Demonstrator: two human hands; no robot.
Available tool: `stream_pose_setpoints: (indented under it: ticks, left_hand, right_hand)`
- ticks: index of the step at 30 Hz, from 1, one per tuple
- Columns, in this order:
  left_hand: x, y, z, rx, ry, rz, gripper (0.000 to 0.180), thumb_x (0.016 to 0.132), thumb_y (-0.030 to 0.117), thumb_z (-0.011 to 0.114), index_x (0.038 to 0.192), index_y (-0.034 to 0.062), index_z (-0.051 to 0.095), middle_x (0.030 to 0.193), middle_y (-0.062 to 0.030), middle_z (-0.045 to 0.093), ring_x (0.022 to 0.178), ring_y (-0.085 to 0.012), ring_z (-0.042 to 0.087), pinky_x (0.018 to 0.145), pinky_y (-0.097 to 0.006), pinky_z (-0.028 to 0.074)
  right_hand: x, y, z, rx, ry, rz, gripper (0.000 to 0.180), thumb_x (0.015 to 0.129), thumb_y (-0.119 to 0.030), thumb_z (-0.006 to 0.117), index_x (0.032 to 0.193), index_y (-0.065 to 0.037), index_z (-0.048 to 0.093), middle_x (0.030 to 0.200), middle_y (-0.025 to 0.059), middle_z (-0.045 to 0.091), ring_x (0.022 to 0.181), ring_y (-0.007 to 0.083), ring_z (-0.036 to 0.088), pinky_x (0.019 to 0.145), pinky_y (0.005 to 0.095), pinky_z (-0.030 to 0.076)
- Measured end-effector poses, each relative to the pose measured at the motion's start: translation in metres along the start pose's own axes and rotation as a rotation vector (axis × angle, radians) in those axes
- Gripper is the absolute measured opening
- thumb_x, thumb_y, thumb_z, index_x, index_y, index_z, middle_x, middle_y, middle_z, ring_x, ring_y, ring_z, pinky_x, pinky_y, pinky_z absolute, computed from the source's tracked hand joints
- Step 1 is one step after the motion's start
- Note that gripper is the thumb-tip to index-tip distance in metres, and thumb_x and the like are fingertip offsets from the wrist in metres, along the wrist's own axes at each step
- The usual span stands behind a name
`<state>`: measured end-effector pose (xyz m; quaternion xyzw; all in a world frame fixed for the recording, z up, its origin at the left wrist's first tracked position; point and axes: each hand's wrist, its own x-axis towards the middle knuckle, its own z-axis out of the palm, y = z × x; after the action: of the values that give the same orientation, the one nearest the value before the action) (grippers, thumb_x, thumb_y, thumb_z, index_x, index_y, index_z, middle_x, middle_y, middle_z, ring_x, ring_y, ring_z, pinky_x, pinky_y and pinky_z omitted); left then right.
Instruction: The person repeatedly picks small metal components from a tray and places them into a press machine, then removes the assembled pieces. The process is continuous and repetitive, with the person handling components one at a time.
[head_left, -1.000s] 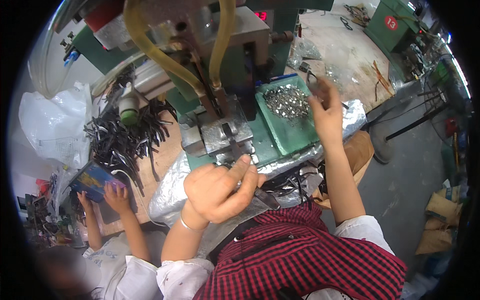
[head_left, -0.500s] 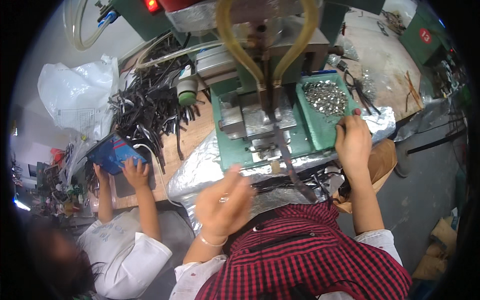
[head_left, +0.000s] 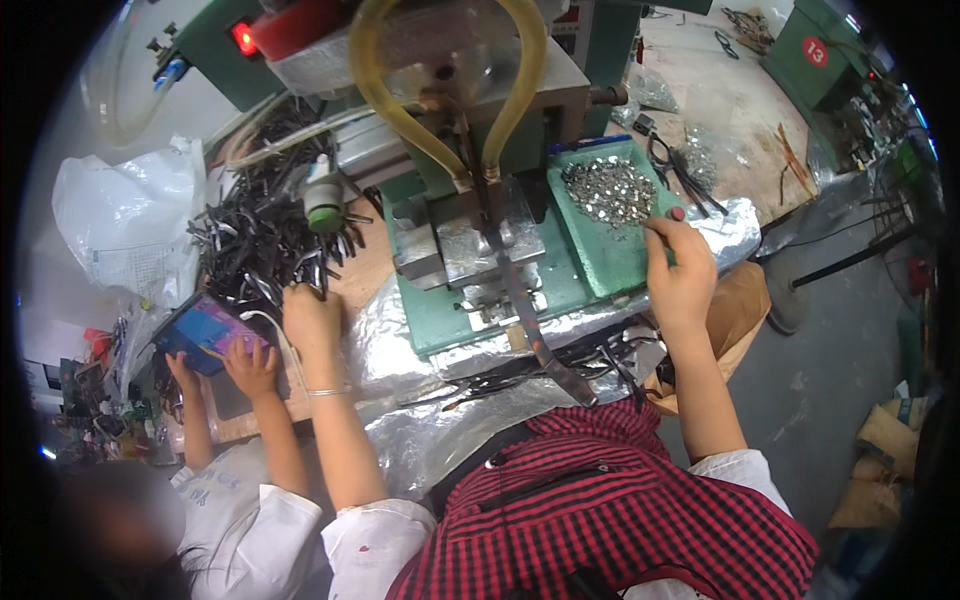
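My left hand (head_left: 315,325) has its fingers curled at the near edge of a heap of dark, narrow strips (head_left: 245,245). What lies between those fingertips is hidden. My right hand (head_left: 683,275) rests at the right rim of a green tray (head_left: 607,262) with small shiny metal pieces (head_left: 610,190) in it; its fingers are bent together, and anything in them is too small to tell. A small red tip (head_left: 677,213) shows beside them. Between my hands stands a green bench press (head_left: 490,235). One long dark strip (head_left: 535,335) slants from under its head toward my lap.
Yellow tubes (head_left: 535,90) loop above the press. To the left are a green-ended cylinder (head_left: 324,217), a white plastic bag (head_left: 130,220) and a co-worker's hands on a tablet-like screen (head_left: 205,335). Black-handled pliers (head_left: 690,180) lie right of the tray. Foil (head_left: 380,330) covers the bench edge.
My left hand has swung left and away from my body, from in front of the press to the strip heap. My right hand stays by the tray. The view has shifted slightly.
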<state>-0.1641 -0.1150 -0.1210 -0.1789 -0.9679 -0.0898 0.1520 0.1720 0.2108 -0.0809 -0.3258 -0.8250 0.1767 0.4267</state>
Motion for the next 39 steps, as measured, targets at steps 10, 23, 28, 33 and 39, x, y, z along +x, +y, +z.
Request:
stream_pose_setpoints:
  ticks: [10, 23, 28, 33, 39]
  left_hand:
    - [0.021, -0.025, -0.012, -0.833, -0.355, -0.188, 0.011, 0.091, 0.01, 0.067, 0.096, 0.0005, 0.069, 0.076, -0.0047, 0.07, 0.067, -0.0142, 0.065, 0.06, -0.026, 0.051]
    - [-0.051, 0.068, -0.109, -1.061, 0.26, 0.105, 0.011, 0.094, 0.0, 0.072, 0.105, -0.0039, 0.074, 0.092, -0.0069, 0.069, 0.075, -0.0103, 0.063, 0.064, -0.02, 0.045]
    - [-0.065, 0.122, -0.15, -1.201, 0.484, 0.589, 0.017, 0.091, -0.01, 0.066, 0.107, -0.0027, 0.064, 0.108, -0.0205, 0.073, 0.086, -0.0275, 0.073, 0.08, -0.036, 0.061]
    - [-0.078, 0.16, -0.167, -0.726, 0.352, 1.091, 0.025, 0.069, 0.004, 0.082, 0.093, 0.0049, 0.073, 0.104, -0.0164, 0.076, 0.063, -0.0181, 0.063, 0.052, -0.028, 0.047]
    - [-0.074, 0.183, -0.148, -0.66, 0.459, 1.199, 0.02, 0.076, 0.013, 0.086, 0.09, 0.0093, 0.072, 0.097, -0.0092, 0.076, 0.056, -0.0088, 0.053, 0.049, -0.023, 0.038]
  right_hand:
    - [0.004, -0.052, -0.025, 0.426, -0.085, 0.004, 0.016, 0.087, 0.0, 0.069, 0.102, -0.001, 0.074, 0.098, 0.0122, 0.073, 0.095, 0.0272, 0.069, 0.086, 0.0365, 0.053]
    - [0.018, -0.125, 0.045, 1.131, -0.157, 0.232, 0.046, 0.091, 0.003, 0.071, 0.133, 0.002, 0.05, 0.119, 0.0129, 0.067, 0.103, 0.0154, 0.065, 0.096, 0.0298, 0.051]
    - [0.025, -0.15, 0.03, 1.138, -0.248, 0.24, 0.05, 0.091, 0.005, 0.07, 0.136, 0.004, 0.048, 0.124, 0.0134, 0.066, 0.104, 0.015, 0.065, 0.097, 0.0303, 0.05]
    - [0.018, -0.156, -0.01, 1.11, -0.328, 0.208, 0.06, 0.089, -0.002, 0.07, 0.144, 0.004, 0.047, 0.135, 0.0149, 0.061, 0.123, 0.0236, 0.062, 0.108, 0.0366, 0.046]
    - [0.065, -0.078, -0.001, 0.777, -0.205, 0.202, 0.057, 0.089, -0.002, 0.071, 0.143, -0.003, 0.053, 0.134, 0.0127, 0.061, 0.124, 0.0221, 0.059, 0.108, 0.0359, 0.046]
